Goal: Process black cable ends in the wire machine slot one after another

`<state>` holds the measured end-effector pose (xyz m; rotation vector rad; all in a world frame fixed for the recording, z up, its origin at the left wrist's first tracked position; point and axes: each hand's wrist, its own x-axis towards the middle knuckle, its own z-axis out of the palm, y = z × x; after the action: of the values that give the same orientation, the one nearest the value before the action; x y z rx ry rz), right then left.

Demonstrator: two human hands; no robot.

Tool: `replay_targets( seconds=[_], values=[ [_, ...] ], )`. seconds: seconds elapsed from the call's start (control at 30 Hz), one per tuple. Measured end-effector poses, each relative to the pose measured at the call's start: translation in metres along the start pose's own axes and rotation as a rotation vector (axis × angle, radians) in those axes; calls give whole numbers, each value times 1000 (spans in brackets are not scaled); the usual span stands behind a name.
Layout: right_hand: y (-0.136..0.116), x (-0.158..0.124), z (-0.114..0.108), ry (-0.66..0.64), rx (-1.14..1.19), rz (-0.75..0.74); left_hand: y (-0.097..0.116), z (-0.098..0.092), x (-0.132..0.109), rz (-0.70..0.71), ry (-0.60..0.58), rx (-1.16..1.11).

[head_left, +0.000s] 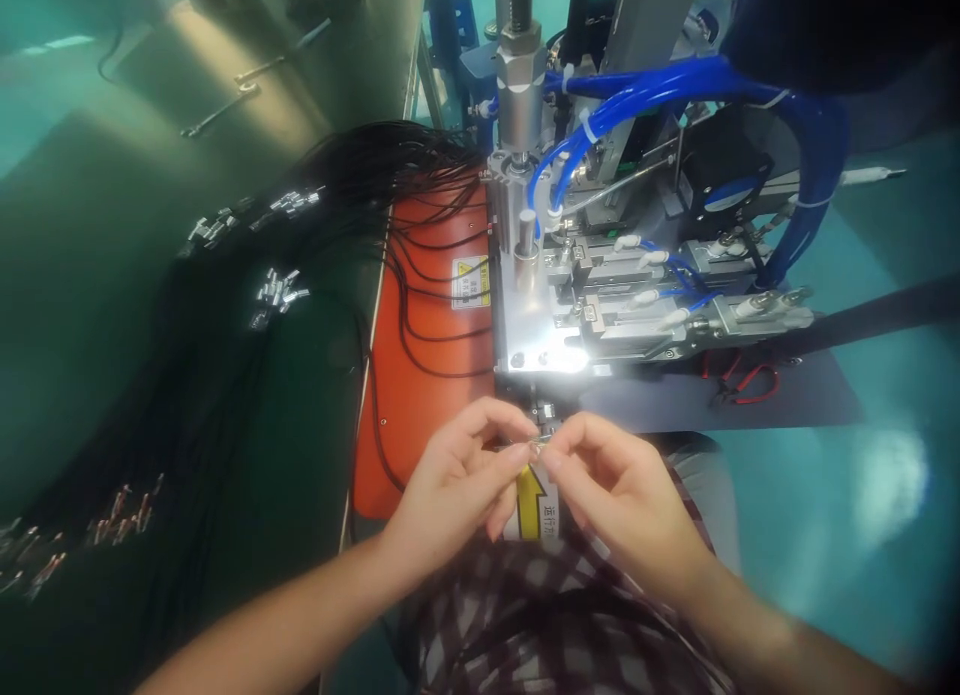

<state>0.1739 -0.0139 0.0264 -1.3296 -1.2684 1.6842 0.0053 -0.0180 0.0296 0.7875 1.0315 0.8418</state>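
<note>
I note a metal machine (529,320) with blue hoses (675,80) standing just beyond the hands, blocking the far side. Black cables (360,175) cover much of the left desk (300,455) and cross an orange plate (435,425); red-handled pliers (754,385) lie right. I find left hand (469,465) and right hand (615,470) meeting near centre, each grip pinching one small thin piece (538,443) between thumb and fingertips; its detail is indistinct.

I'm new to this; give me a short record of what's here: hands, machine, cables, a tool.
Left hand: pinching a small piece, too small to identify
Right hand: pinching the same piece
Machine: metal, with blue tubes, beyond the hands
Cables: black; many bundled on the green table, some crossing the orange panel
Tool: red-handled, toward the right
</note>
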Motion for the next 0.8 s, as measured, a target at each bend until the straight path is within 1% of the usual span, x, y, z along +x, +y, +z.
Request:
replay_targets(
  seconds=[0.1,0.27,0.37,0.53,0.63,0.7,0.8],
  values=[
    [-1,0,-2,-13,-50,-6,0,1,1,-34,46,33],
    [0,-3,-4,-9,-95,-43,0,3,-5,-35,61,79],
    [2,-4,1,26,-84,-67,-1,4,-7,-29,63,90],
    [6,-8,14,69,-67,-105,-1,6,-7,-49,96,-2],
    [4,-10,17,123,-118,-145,3,6,-7,-65,82,-25],
    [2,-10,13,147,-150,-148,5,6,-7,-82,53,-23],
    [-2,-6,1,95,-122,-86,6,4,-6,-102,15,-3]
  ],
)
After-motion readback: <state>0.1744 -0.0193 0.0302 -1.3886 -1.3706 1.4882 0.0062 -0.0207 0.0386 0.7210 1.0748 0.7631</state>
